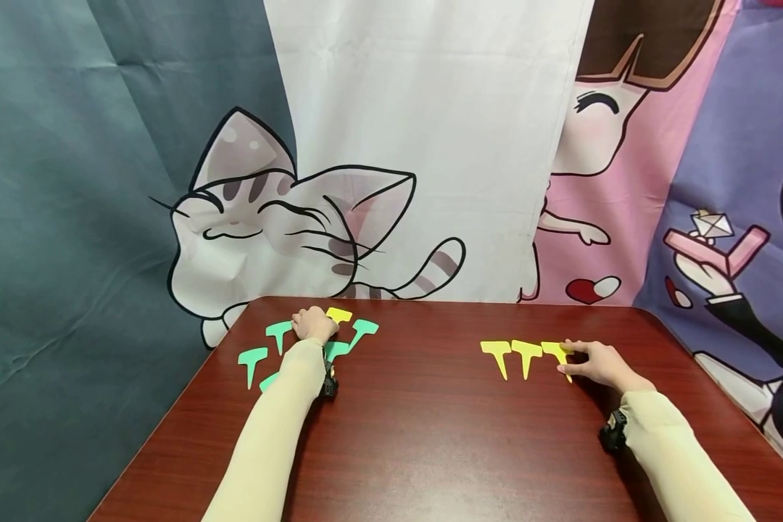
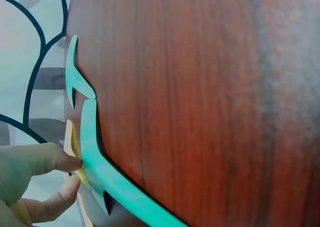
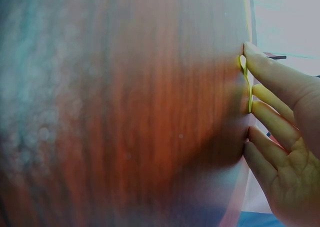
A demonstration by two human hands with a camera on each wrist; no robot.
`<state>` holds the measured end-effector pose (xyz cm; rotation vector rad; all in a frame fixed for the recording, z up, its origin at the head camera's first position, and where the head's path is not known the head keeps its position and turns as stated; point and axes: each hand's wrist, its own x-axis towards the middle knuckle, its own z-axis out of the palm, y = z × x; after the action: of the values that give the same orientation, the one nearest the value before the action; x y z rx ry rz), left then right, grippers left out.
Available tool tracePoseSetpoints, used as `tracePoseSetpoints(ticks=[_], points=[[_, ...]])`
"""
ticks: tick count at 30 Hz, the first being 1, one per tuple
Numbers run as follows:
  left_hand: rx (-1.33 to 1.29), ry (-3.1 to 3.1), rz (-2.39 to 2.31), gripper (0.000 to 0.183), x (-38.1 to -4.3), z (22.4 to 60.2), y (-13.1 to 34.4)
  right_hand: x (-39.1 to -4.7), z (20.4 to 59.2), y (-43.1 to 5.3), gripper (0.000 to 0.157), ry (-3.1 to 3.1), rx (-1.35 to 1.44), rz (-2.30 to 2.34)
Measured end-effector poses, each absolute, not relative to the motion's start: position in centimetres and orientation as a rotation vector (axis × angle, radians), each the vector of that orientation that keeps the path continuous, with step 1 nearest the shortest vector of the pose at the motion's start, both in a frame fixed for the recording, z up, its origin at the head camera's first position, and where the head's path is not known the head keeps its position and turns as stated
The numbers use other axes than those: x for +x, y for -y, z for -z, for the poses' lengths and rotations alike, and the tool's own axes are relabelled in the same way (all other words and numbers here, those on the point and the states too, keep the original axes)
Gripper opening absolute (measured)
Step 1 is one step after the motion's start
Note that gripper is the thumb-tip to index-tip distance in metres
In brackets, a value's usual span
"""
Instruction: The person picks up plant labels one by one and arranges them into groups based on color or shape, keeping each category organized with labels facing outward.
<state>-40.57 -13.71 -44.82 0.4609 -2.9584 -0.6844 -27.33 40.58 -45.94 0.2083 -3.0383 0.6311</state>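
My left hand [image 1: 315, 324] is at the far left of the table, among green T-shaped plant labels [image 1: 252, 359] and a yellow one [image 1: 339, 315]. In the left wrist view its thumb and finger pinch the edge of a yellow label [image 2: 77, 159], beside a larger-looking green label [image 2: 95, 132]. Over on the right, my right hand [image 1: 603, 364] has its thumb and index fingertip on the last yellow label [image 1: 552, 349] of a row. The right wrist view shows that label [image 3: 249, 94] edge-on at the spread, nearly straight fingers.
Two more yellow labels [image 1: 496, 349] lie left of the right hand, side by side with stems toward me. Another green label [image 1: 269, 381] is partly behind the left sleeve. A printed cloth [image 1: 431, 109] hangs behind the brown table [image 1: 417, 435].
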Motion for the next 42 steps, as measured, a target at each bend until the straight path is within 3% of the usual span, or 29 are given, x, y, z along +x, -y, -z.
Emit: tracePoseSetpoints(ticks=[35, 42], points=[[0.228, 2.966, 0.757, 0.043, -40.61, 44.69, 14.33, -27.23, 45.97, -40.66, 0.072, 3.024, 0.228, -0.645], [0.157, 2.949, 0.714, 0.024, -40.10, 44.25, 14.12, -27.32, 46.26, -40.68, 0.073, 3.031, 0.218, -0.646]])
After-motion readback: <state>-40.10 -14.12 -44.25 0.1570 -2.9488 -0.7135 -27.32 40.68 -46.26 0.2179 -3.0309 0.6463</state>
